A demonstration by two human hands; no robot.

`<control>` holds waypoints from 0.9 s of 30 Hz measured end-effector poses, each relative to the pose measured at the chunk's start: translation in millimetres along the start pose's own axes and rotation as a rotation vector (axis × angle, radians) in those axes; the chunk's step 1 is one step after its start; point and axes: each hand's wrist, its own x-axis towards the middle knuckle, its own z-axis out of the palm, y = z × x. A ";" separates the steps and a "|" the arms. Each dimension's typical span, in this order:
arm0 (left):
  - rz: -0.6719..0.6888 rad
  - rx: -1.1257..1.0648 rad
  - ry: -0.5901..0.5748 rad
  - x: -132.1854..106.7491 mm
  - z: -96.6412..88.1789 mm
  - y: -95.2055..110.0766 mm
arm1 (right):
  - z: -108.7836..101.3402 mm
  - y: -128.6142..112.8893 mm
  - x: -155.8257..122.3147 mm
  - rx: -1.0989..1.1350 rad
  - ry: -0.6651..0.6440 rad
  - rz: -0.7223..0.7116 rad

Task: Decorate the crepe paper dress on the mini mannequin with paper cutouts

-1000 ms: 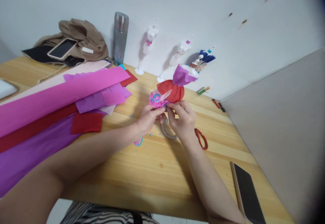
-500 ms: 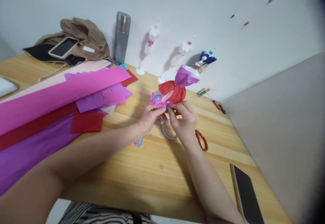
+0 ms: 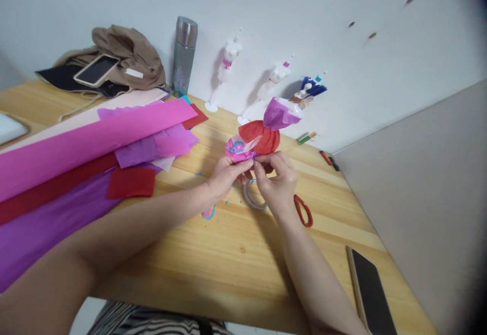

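Note:
A small white dress-form mannequin leans away from me, wearing a purple paper top and a red paper skirt. Pink crepe paper with blue bits hangs at its lower front. My left hand pinches the pink paper's edge between thumb and fingers. Close beside it, the thumb and forefinger of my right hand are closed on the same edge, just below the red skirt. Both hands hide the mannequin's lower part. Under them lies a roll of tape, and red-handled scissors rest right of my right wrist.
Sheets of pink paper and purple paper cover the left side. Behind stand a grey thermos and more mannequins along the wall. A phone lies front right. Paper scraps dot the table.
The whole view has shifted very slightly. Both hands stay at the pink paper, with only small movement of the fingers.

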 end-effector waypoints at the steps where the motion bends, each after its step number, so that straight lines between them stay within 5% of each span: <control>1: 0.001 0.002 0.013 0.4 0.1 0.1 | 0.4 0.3 0.1 -0.015 -0.004 -0.004; 8: -0.015 0.033 0.071 0.5 3.2 1.7 | 2.8 -0.4 0.0 -0.020 0.006 0.023; 18: -0.008 -0.005 0.048 0.6 3.3 0.0 | 5.8 5.1 -1.3 0.171 -0.007 0.249; 27: 0.000 0.025 0.043 2.4 2.0 -1.9 | 5.8 1.7 -1.8 0.145 0.017 0.228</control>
